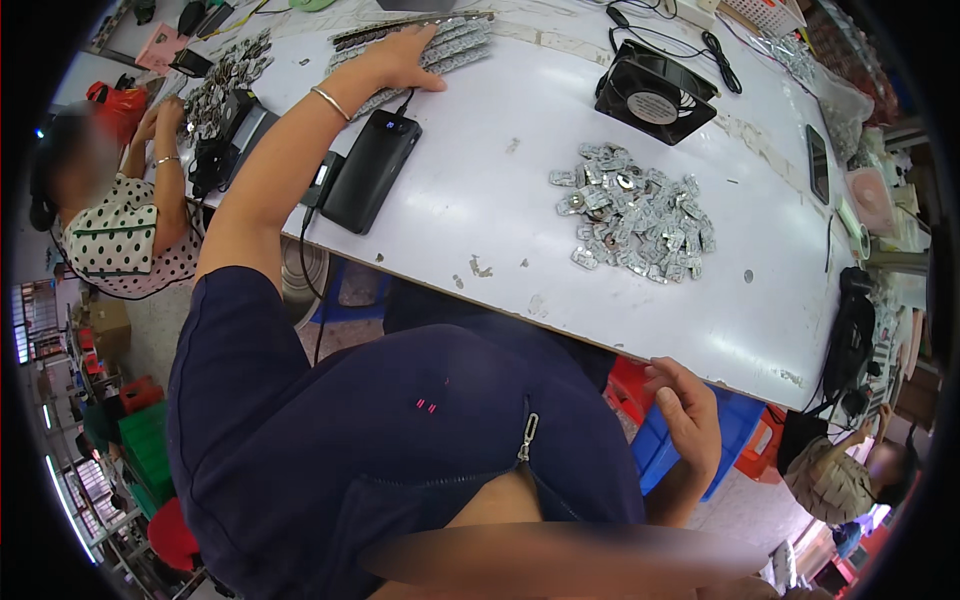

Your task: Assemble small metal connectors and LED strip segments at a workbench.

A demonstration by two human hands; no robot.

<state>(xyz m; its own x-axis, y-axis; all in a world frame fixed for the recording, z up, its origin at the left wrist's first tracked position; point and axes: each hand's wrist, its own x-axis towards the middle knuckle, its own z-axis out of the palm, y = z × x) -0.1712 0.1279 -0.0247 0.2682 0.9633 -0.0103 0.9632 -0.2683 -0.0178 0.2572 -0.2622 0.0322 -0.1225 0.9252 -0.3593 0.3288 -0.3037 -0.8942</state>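
My left hand [405, 60] reaches to the far side of the white table and rests on a stack of silvery strips [462, 42], its thumb spread away from its fingers. A bracelet is on that wrist. Nearer to me lies a black power bank [371, 172] with a lit display and a cable plugged into its far end. My right hand [690, 410] hangs at the table's near edge, fingers loosely bent and apart, nothing visible in it. Beyond it on the table is a loose heap of small silvery metal parts [640, 215].
A black square fan [655, 92] stands behind the heap, its cables running back. A phone [817, 163] lies near the right edge. At the left a co-worker [120, 210] sits by another pile of metal parts [225, 80]. A blue stool [725, 440] is below my right hand.
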